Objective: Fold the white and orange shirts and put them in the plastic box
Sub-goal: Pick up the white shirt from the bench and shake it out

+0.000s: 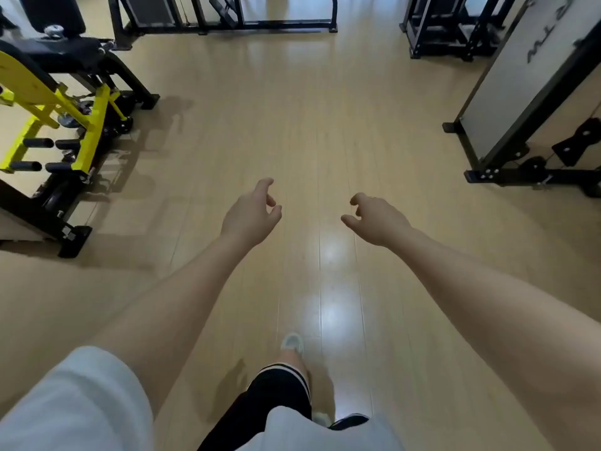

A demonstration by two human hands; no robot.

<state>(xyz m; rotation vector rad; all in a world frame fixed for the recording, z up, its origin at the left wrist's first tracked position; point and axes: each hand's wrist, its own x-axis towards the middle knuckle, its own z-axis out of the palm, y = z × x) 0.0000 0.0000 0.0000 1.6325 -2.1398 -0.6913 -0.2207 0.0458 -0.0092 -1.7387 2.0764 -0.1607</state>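
Walking across gym floor, left hand and right hand both released, fingers loosely curled, holding nothing; shirts and box out of view, likely heading there

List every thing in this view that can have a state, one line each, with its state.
left hand: empty, fingers loosely curled, held out over the floor
right hand: empty, fingers loosely curled, held out over the floor
yellow gym machine: standing unused at the left
grey weight-stack machine: standing unused at the right
wooden floor: glossy, bare between the machines
shirts and plastic box: not in view
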